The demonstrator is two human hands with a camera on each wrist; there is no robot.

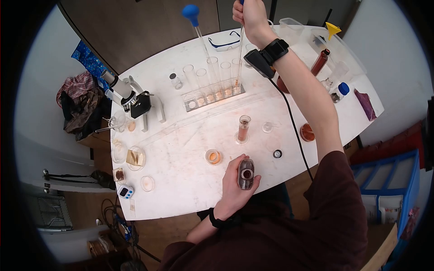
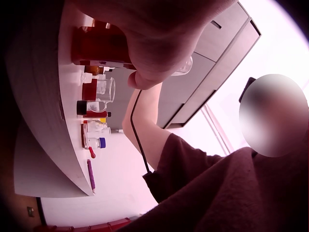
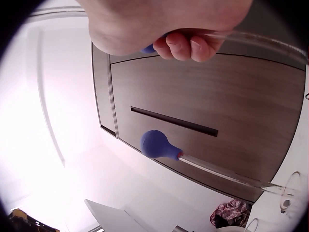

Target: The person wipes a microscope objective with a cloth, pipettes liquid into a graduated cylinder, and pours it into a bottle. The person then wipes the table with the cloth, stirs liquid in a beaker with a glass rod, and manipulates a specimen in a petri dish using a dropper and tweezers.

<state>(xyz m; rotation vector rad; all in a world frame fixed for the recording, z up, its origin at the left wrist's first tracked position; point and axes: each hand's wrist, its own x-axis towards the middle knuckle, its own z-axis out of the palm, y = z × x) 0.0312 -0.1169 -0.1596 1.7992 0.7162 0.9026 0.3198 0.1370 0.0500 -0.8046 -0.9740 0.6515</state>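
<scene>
My left hand point(image 1: 234, 187) grips a dark, open-necked bottle point(image 1: 245, 181) at the table's front edge, fingers on one side and thumb on the other. Red-brown liquid shows in the bottle point(image 2: 104, 46) in the left wrist view. Raised over the back of the table, my right hand point(image 1: 254, 20) holds a glass pipette point(image 1: 241, 43) near its blue bulb point(image 3: 148, 49). The pipette's lower end is inside the rightmost test tube of the rack point(image 1: 214, 101). Several tubes there hold a little orange liquid. A second pipette with a blue bulb point(image 1: 191, 13) stands in another tube.
Near the left hand are a measuring cylinder point(image 1: 243, 131), a small orange jar point(image 1: 213, 157) and a black cap point(image 1: 277, 154). A microscope point(image 1: 131, 97) and petri dishes line the left side. The wrist camera's cable point(image 1: 291, 119) hangs across the right side.
</scene>
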